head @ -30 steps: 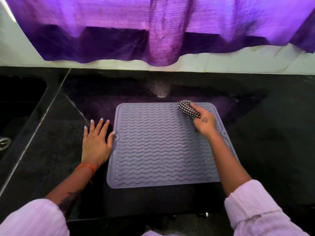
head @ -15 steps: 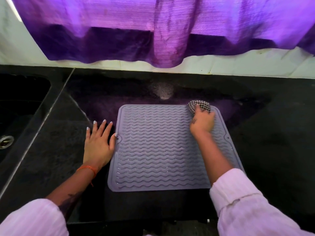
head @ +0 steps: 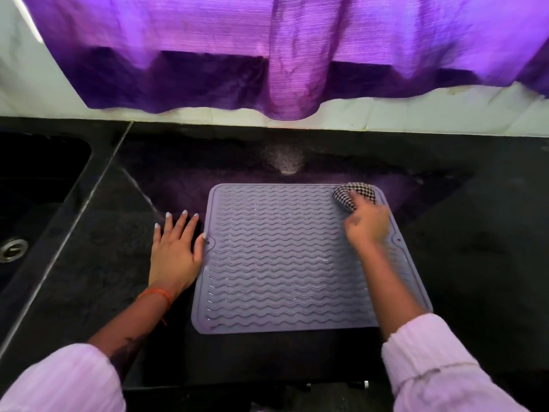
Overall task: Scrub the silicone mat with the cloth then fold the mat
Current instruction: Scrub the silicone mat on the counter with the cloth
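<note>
Violet daylight glows through the curtain (head: 267, 40); the dark desk (head: 475, 233) stays dim, edges bowed, slight motion blur.

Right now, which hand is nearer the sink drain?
Left. The left hand lies flat on the counter beside the mat's left edge, toward the sink drain; the right hand grips the cloth at the mat's far-right corner.

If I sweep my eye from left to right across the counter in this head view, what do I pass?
Sink drain → left hand flat on the counter → silicone mat → right hand holding the checked cloth on the mat's far right corner.
</note>
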